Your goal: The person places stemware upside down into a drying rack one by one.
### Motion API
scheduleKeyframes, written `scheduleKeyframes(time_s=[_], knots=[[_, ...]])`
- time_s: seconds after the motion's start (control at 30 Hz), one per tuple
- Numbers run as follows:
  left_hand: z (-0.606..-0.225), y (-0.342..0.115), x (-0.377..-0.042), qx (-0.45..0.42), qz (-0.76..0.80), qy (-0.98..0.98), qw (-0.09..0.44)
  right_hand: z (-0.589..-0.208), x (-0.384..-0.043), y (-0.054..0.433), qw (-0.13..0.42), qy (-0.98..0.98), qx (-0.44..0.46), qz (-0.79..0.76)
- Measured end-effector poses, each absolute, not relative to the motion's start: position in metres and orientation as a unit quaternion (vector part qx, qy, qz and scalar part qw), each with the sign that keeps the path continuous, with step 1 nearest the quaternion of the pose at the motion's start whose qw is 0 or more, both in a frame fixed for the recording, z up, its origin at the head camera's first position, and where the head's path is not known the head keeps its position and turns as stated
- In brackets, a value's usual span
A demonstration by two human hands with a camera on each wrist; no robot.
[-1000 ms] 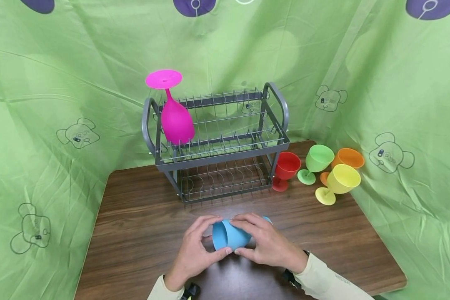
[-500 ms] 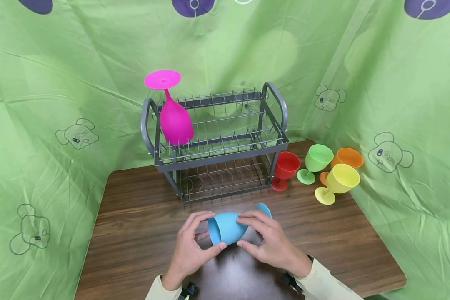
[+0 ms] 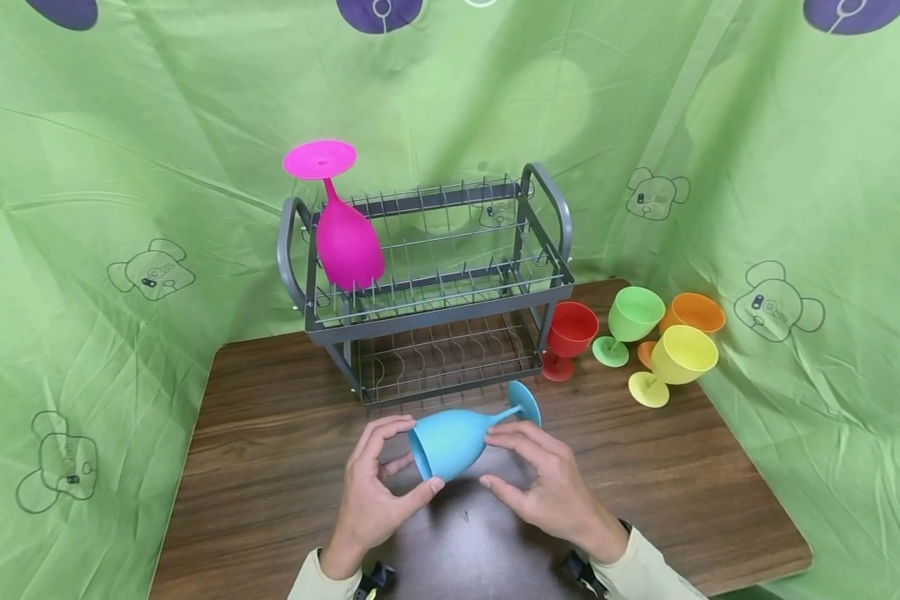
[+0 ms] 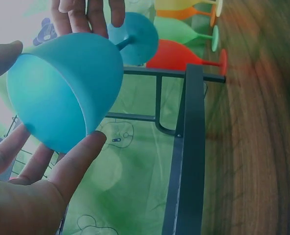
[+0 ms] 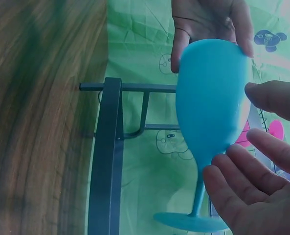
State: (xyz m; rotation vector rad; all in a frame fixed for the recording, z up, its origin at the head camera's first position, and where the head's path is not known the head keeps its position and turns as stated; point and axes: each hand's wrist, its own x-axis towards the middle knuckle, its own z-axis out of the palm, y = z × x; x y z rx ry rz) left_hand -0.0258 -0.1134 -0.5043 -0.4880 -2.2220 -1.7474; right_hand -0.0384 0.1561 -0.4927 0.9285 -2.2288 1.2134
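A blue plastic goblet (image 3: 450,442) is held above the table, tilted, its open mouth toward the left and its foot toward the upper right. My left hand (image 3: 375,492) grips it at the rim, thumb on the near side and fingers on the far side, as the left wrist view shows on the goblet (image 4: 96,68). Beside the lower bowl is my right hand (image 3: 551,483), its fingertips touching near the stem. Its thumb stands apart from the bowl in the head view. In the right wrist view the goblet's stem and foot (image 5: 191,222) show whole.
A grey two-tier dish rack (image 3: 442,312) stands behind the hands. On its top tier a pink goblet (image 3: 348,246) rests upside down at the left. To the right stand red (image 3: 572,329), green (image 3: 636,314), orange (image 3: 693,312) and yellow (image 3: 685,354) goblets. Green cloth surrounds the table (image 3: 270,450).
The blue goblet has turned, its foot swinging up and away so that stem and foot now show. Both hands shifted slightly with it, and the right thumb has drawn away from the bowl.
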Motion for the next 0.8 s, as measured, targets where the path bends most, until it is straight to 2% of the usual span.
scheduleKeyframes(time_s=[0.27,0.63,0.8], knots=[[-0.503,-0.11,-0.027,-0.192,-0.626,-0.739,0.161,-0.501,-0.028,0.155,0.2,-0.813,0.264,0.479],[-0.501,-0.107,-0.027,-0.212,-0.65,-0.709,0.176,-0.514,-0.015,0.141,0.099,-0.719,0.168,0.667],[-0.501,-0.102,-0.027,-0.237,-0.674,-0.675,0.188,-0.514,-0.013,0.136,0.035,-0.653,0.121,0.747]])
